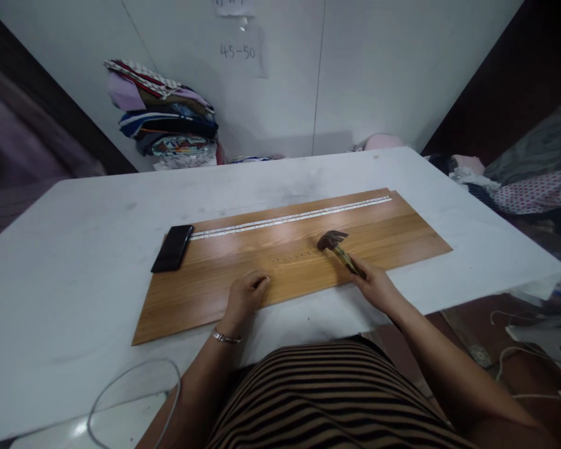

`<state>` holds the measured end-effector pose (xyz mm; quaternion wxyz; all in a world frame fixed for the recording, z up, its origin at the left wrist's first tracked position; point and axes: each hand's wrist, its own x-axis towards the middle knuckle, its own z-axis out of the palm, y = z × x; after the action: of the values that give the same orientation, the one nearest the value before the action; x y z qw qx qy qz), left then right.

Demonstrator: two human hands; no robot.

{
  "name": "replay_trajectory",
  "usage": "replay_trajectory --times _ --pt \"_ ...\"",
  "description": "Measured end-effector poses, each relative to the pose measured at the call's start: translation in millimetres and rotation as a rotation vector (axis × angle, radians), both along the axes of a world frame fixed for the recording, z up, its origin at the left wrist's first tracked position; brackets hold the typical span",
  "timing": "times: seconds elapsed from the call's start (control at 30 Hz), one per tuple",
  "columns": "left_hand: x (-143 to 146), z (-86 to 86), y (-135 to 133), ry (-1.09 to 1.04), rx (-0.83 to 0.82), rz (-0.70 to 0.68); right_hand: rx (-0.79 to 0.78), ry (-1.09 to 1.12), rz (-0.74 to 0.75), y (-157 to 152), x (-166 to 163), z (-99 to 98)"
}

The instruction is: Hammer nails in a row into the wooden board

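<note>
My right hand (371,284) is wrapped round the handle of a claw hammer (337,243), whose dark head is over the wooden board (392,234). My left hand (247,296) rests at the near part of the board, thumb and forefinger pinched together. A tiny pale point shows at its fingertips, too small to name. Between the two hands, several small nail-like bits (295,255) form a short row on the board. Two thin silvery strips (280,221), marked along their length, lie along the board's far side.
A black phone (172,248) lies on the board's left end. Under the board is a white table (93,249). Folded clothes (168,118) are piled by the wall at the back left. A grey cable (135,363) loops at the front left. Patterned cloth (537,190) is heaped at the right.
</note>
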<state>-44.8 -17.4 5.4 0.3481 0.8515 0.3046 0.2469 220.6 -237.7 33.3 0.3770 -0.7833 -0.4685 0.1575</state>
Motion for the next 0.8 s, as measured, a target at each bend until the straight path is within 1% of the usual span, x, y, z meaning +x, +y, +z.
replay_trajectory --times 0.23,0.43,0.67,0.8 --pt "-0.4 -3.0 0.7 0.019 -0.004 -0.007 -0.020 -0.014 -0.005 -0.7 2.5 -0.9" --pt "-0.8 -1.6 0.4 0.023 -0.023 -0.002 -0.011 0.001 -0.010 0.5 3.5 -2.9" --pt "-0.2 -1.3 0.9 0.025 -0.024 0.004 -0.009 -0.001 0.001 1.1 2.5 2.7" --pt "-1.0 -3.0 1.5 0.014 -0.027 0.019 -0.012 -0.005 -0.007 0.6 2.5 2.5"
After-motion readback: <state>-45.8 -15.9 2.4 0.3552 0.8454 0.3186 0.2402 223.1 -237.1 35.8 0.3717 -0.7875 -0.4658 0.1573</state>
